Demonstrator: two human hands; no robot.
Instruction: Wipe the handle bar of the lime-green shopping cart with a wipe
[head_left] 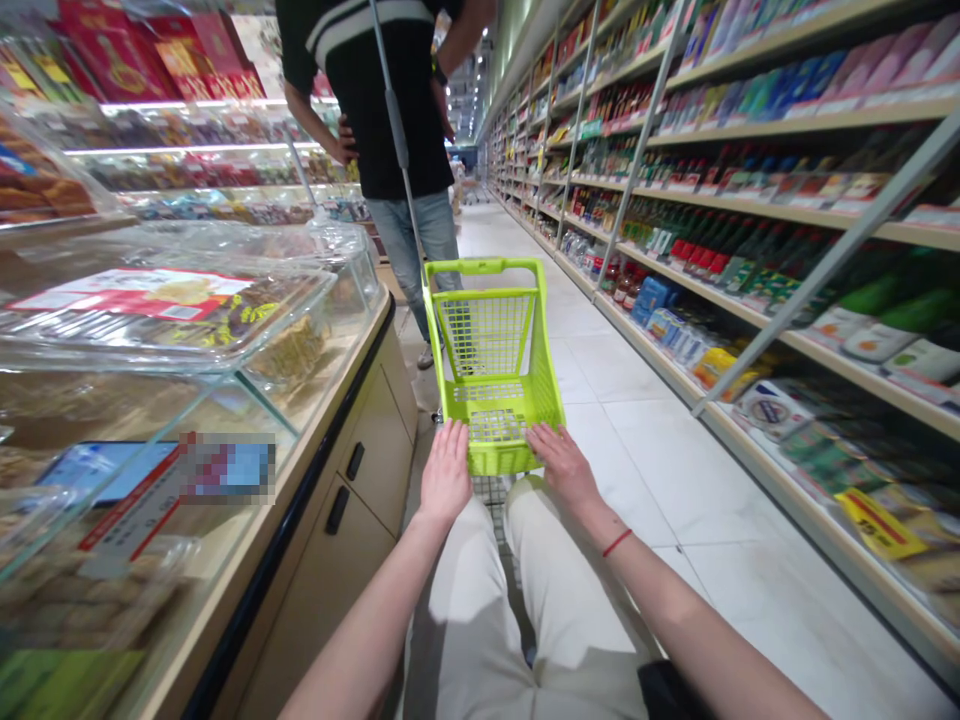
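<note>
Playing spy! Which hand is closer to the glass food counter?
Left hand: on the green cart, nearer the glass food counter. Right hand: farther, also on the cart.

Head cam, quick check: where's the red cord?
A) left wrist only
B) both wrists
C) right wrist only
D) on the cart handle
C. The red cord circles the right wrist, behind the right hand on the lime-green shopping cart; the wrist behind the left hand is bare.
</note>
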